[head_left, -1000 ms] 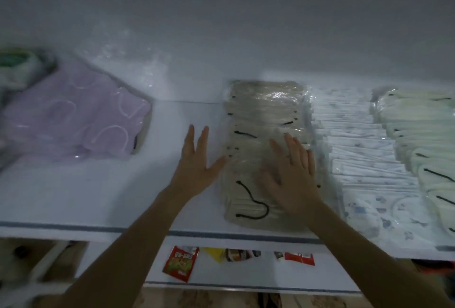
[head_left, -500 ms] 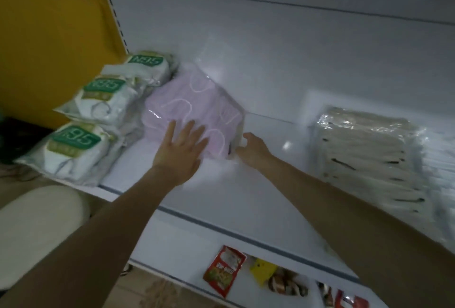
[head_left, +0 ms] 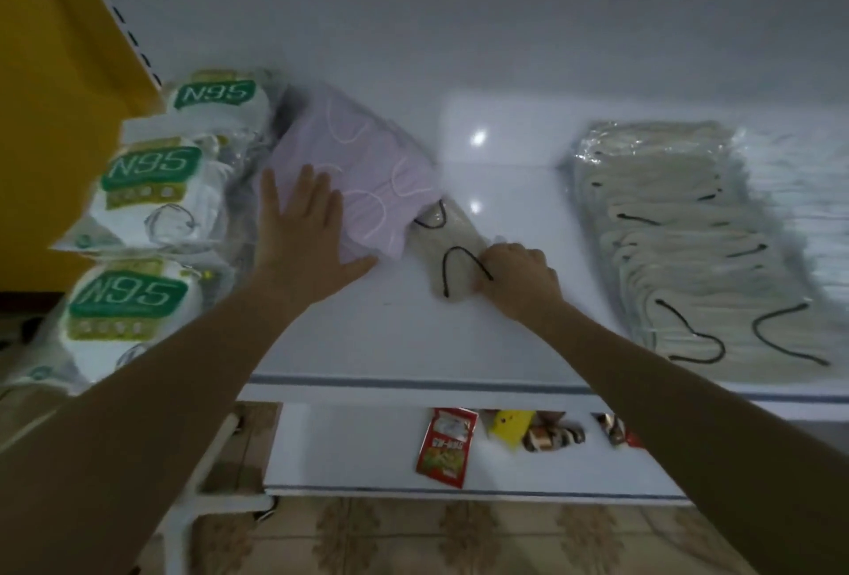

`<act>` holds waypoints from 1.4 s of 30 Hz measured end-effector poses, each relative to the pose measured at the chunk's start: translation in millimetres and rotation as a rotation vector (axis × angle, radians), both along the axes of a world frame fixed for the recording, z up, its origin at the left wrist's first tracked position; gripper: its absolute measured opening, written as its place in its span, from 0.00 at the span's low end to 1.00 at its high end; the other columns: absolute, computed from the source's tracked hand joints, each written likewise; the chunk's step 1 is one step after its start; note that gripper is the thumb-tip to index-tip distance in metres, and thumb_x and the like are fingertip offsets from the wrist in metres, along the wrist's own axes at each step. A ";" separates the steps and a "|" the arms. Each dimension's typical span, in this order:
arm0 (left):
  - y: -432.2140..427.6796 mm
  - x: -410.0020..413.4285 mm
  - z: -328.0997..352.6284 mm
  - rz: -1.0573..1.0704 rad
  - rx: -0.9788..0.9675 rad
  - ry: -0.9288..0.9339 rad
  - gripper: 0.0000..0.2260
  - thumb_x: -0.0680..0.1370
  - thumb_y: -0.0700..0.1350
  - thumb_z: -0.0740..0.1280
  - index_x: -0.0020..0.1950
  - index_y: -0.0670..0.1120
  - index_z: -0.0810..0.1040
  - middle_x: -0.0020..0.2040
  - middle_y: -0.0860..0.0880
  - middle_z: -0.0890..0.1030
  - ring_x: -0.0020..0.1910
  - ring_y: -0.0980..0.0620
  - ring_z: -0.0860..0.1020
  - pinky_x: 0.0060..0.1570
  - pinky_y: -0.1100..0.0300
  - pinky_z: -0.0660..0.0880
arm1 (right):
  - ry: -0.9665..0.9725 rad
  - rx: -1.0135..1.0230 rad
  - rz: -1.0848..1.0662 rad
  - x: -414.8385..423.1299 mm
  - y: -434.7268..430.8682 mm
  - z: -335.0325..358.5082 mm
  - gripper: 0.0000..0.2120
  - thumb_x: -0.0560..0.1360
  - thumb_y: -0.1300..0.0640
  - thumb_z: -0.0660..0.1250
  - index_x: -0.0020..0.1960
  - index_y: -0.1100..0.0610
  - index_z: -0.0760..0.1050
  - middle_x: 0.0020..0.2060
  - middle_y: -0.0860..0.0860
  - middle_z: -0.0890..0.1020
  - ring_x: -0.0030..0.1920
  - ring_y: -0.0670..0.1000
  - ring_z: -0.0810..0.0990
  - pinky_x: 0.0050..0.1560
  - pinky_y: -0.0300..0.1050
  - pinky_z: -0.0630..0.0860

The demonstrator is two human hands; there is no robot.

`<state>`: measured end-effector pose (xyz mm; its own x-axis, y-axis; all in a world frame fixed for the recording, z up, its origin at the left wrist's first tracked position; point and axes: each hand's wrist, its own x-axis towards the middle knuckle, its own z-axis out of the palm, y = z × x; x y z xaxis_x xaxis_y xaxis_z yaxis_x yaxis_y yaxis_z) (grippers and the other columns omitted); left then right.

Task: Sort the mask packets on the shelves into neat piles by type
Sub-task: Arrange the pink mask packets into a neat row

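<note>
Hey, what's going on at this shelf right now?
A person is sorting mask packets on a white shelf. The left hand lies flat on the purple pile, while the right hand grips a loose beige packet beside it. A beige pile sits farther right; N95 packets lie at the left.

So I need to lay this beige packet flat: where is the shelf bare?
Bare shelf lies between the lilac pile and the beige pile, behind the right hand, and along the front edge beneath both wrists. Crowded: the left end, where N95 packs meet the lilac pile.
</note>
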<state>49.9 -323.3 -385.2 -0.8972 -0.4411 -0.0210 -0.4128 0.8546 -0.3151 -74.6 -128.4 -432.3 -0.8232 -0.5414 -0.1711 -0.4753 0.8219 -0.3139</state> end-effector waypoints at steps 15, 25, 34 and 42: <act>15.5 -9.4 -5.2 0.240 0.056 0.093 0.42 0.74 0.70 0.47 0.77 0.43 0.42 0.77 0.41 0.45 0.76 0.43 0.42 0.70 0.37 0.40 | -0.040 -0.611 -0.135 -4.7 120.0 44.0 0.22 0.73 0.72 0.63 0.63 0.54 0.73 0.64 0.52 0.62 0.41 0.41 0.72 0.41 0.20 0.69; -11.6 -17.3 -41.6 0.062 0.162 0.303 0.38 0.71 0.69 0.56 0.62 0.36 0.67 0.61 0.30 0.68 0.58 0.28 0.68 0.57 0.29 0.64 | -0.283 -0.458 -0.690 25.4 193.1 10.0 0.16 0.78 0.58 0.62 0.63 0.65 0.68 0.69 0.58 0.57 0.64 0.55 0.64 0.58 0.34 0.61; -13.1 -5.4 -62.3 -0.412 -0.185 0.254 0.27 0.77 0.58 0.57 0.70 0.42 0.67 0.71 0.36 0.65 0.71 0.34 0.62 0.57 0.25 0.61 | 0.198 0.063 -0.409 23.3 213.7 -6.1 0.25 0.79 0.47 0.50 0.75 0.53 0.57 0.74 0.59 0.57 0.73 0.64 0.53 0.71 0.60 0.50; 11.1 -0.4 -51.0 -0.345 -0.163 0.147 0.22 0.75 0.54 0.58 0.55 0.38 0.80 0.57 0.35 0.78 0.59 0.35 0.74 0.65 0.32 0.55 | 0.135 0.084 -0.407 37.4 217.8 -18.2 0.36 0.71 0.38 0.36 0.74 0.50 0.58 0.71 0.59 0.62 0.73 0.62 0.55 0.72 0.60 0.48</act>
